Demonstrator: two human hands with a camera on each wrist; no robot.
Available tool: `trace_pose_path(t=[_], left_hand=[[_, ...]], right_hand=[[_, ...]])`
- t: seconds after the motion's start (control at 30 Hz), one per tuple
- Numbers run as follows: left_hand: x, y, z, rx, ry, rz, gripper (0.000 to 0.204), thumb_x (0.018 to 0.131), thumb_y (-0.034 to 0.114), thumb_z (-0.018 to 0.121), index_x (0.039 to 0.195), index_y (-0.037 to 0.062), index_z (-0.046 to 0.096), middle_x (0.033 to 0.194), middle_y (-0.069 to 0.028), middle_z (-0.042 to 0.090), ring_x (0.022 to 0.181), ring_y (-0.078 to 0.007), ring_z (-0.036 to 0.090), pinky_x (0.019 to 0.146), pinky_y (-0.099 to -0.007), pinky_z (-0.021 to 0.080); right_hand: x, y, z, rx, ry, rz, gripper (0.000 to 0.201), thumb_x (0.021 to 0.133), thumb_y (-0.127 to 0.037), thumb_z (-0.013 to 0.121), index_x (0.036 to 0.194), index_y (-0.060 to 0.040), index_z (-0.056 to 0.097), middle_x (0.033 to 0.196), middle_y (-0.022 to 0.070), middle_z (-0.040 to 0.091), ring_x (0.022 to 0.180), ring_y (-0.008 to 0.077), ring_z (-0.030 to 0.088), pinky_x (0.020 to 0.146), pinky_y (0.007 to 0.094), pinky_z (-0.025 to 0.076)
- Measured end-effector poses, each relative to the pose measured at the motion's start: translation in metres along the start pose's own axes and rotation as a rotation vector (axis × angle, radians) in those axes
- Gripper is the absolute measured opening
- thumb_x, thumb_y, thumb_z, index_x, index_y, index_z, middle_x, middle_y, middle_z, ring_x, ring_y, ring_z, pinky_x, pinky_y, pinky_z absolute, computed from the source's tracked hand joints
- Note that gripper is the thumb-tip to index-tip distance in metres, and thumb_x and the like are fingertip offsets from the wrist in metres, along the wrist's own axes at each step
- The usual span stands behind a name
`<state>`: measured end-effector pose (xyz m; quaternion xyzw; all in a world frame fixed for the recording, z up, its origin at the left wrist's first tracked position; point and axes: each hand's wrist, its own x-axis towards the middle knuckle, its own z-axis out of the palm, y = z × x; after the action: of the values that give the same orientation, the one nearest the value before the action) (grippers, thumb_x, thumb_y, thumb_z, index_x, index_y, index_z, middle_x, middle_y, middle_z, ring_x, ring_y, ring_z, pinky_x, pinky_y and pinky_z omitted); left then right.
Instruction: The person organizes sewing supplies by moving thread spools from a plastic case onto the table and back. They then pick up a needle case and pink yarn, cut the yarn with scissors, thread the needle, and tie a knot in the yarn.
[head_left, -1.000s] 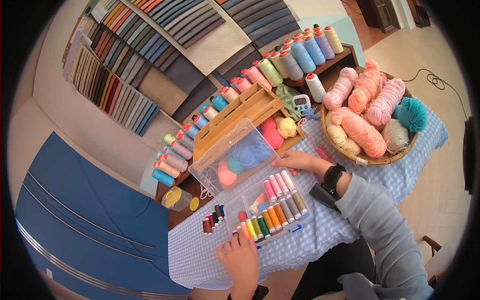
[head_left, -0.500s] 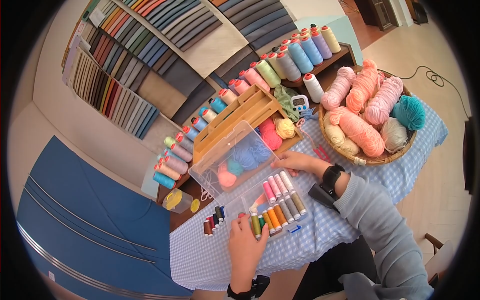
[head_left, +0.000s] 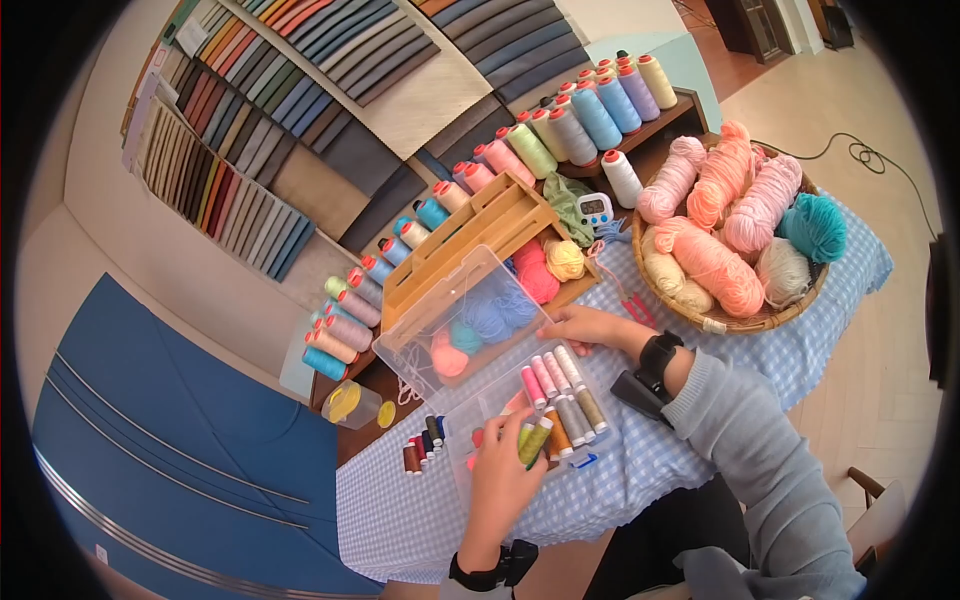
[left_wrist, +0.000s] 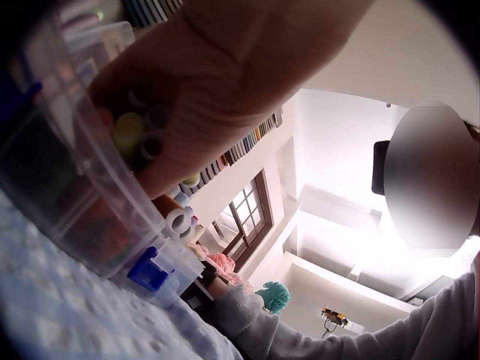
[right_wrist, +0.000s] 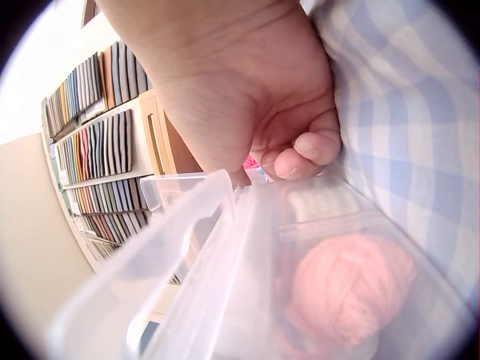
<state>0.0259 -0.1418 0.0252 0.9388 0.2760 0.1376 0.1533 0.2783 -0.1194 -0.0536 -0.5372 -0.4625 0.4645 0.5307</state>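
A clear plastic box [head_left: 462,425] with compartments stands on the tablecloth, its transparent lid [head_left: 440,310] raised. My left hand [head_left: 503,478] grips a bunch of thread spools over the box's front; a yellow-green spool [head_left: 535,441] shows between its fingers, others are mostly hidden by the hand. In the left wrist view, spool ends [left_wrist: 129,129] show within the curled fingers. My right hand [head_left: 588,328] is at the lid's right rear corner, its curled fingers and thumb holding the box there. Pink, white, grey, tan and orange thread spools [head_left: 570,415] lie in the box's right part.
Dark and red spools [head_left: 423,440] lie left of the box. Behind the lid are yarn balls [head_left: 490,318] and a wooden organizer [head_left: 470,235]. A wicker basket [head_left: 715,325] of yarn stands at the right, with a white timer [head_left: 595,208] and pink scissors-like tool [head_left: 638,310] nearby.
My left hand has moved from the box's front left corner rightward, gathering the yellow-green and green spools and lifting them from their row. My right hand stays at the lid's corner.
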Motion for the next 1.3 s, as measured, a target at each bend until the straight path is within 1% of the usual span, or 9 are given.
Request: trace_pose_path(t=[0.33,0.53,0.6,0.63,0.7,0.8,0.9,1.0,1.3], left_hand=[[-0.007,-0.055,-0.027,-0.120,0.063,0.011,0.042,0.071,0.010,0.064,0.112,0.0083,0.052,0.101,-0.0133,0.046,0.094,-0.0281,0.050,0.083,-0.0348,0.041],[-0.017,-0.121,-0.072,-0.340,0.242,-0.262,0.043,0.070,0.007,0.064,0.111,0.0034,0.051,0.100,-0.0149,0.047,0.096,-0.0304,0.048,0.086,-0.0367,0.038],[-0.019,-0.194,-0.076,0.018,0.384,-0.219,0.042,0.071,0.009,0.065,0.110,0.0034,0.051,0.095,-0.0108,0.044,0.077,-0.0172,0.054,0.061,-0.0246,0.048],[-0.021,-0.215,-0.081,0.018,0.388,-0.223,0.042,0.071,0.009,0.065,0.110,0.0034,0.051,0.095,-0.0108,0.044,0.077,-0.0172,0.054,0.061,-0.0246,0.048],[-0.025,-0.248,-0.087,0.076,0.324,-0.460,0.058,0.071,0.019,0.068,0.122,0.0046,0.044,0.108,-0.0197,0.046,0.102,-0.0351,0.046,0.090,-0.0398,0.037],[-0.038,-0.288,-0.079,0.125,0.067,-0.477,0.074,0.077,0.037,0.064,0.134,0.0044,0.028,0.123,-0.0275,0.037,0.115,-0.0403,0.038,0.098,-0.0411,0.031],[-0.043,-0.301,-0.064,0.082,-0.057,-0.548,0.088,0.080,0.051,0.055,0.139,0.0040,0.010,0.134,-0.0338,0.020,0.127,-0.0431,0.021,0.104,-0.0408,0.021],[-0.046,-0.297,-0.056,0.126,0.007,-0.579,0.089,0.081,0.056,0.049,0.140,0.0059,0.005,0.139,-0.0334,0.008,0.131,-0.0417,0.011,0.106,-0.0404,0.015],[-0.041,-0.262,-0.056,0.176,0.030,-0.502,0.071,0.089,0.050,0.037,0.141,0.0122,0.007,0.143,-0.0250,0.003,0.133,-0.0394,0.007,0.105,-0.0480,0.011]], right_hand=[[0.002,0.001,0.001,-0.012,0.003,0.012,0.035,0.082,-0.039,0.056,0.091,-0.0052,0.059,0.047,-0.0022,0.044,0.036,0.0077,0.044,0.034,0.0210,0.032],[-0.004,-0.005,0.002,-0.015,0.020,0.019,0.036,0.082,-0.039,0.057,0.092,-0.0042,0.059,0.048,-0.0020,0.044,0.036,0.0077,0.044,0.035,0.0209,0.033],[-0.005,-0.006,0.002,-0.009,0.030,0.029,0.036,0.082,-0.039,0.057,0.092,-0.0040,0.059,0.049,-0.0020,0.045,0.037,0.0076,0.044,0.035,0.0209,0.033],[-0.005,-0.007,0.002,-0.018,0.025,0.023,0.035,0.082,-0.038,0.057,0.092,-0.0040,0.059,0.049,-0.0021,0.044,0.037,0.0076,0.044,0.035,0.0209,0.034],[-0.004,-0.007,0.002,-0.026,0.021,0.015,0.035,0.082,-0.037,0.057,0.092,-0.0041,0.059,0.048,-0.0021,0.044,0.037,0.0076,0.044,0.035,0.0210,0.034],[-0.002,-0.005,0.001,-0.027,0.021,0.014,0.034,0.082,-0.037,0.057,0.092,-0.0041,0.059,0.048,-0.0021,0.044,0.036,0.0078,0.044,0.035,0.0210,0.034],[0.001,-0.001,0.000,0.010,-0.005,0.000,0.033,0.083,-0.036,0.056,0.091,-0.0042,0.058,0.048,-0.0020,0.044,0.036,0.0080,0.044,0.035,0.0212,0.034],[0.001,0.000,0.000,0.020,-0.008,0.012,0.032,0.083,-0.036,0.057,0.090,-0.0042,0.058,0.048,-0.0019,0.044,0.036,0.0080,0.043,0.035,0.0212,0.034],[0.002,0.002,0.000,-0.001,0.014,0.010,0.033,0.082,-0.037,0.058,0.083,-0.0034,0.056,0.048,-0.0015,0.043,0.036,0.0079,0.043,0.035,0.0213,0.033]])
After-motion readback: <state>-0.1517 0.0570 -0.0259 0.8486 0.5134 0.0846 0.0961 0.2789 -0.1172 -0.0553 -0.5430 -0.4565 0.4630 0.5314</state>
